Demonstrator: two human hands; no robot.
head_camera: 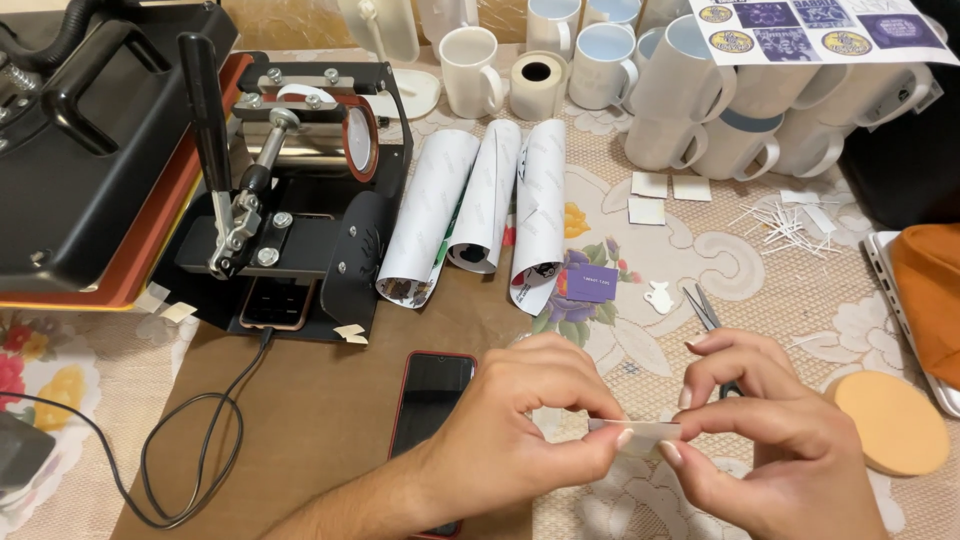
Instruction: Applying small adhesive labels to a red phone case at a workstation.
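Both my hands meet low in the view over the table. My left hand (520, 425) and my right hand (775, 440) pinch a small pale strip of paper (645, 433) between thumbs and fingertips, one at each end. Small scissors (706, 312) lie on the cloth just beyond my right hand. A dark phone with a red case (432, 392) lies face up next to my left wrist. A small purple printed card (590, 283) and a tiny white cut-out (659, 298) rest further back.
A black mug heat press (300, 180) stands at the left, its cable (190, 440) looping forward. Three rolled printed sheets (480, 205) lie in the middle. White mugs (690, 90) crowd the back under a sticker sheet (820, 25). A round tan pad (892, 420) sits right.
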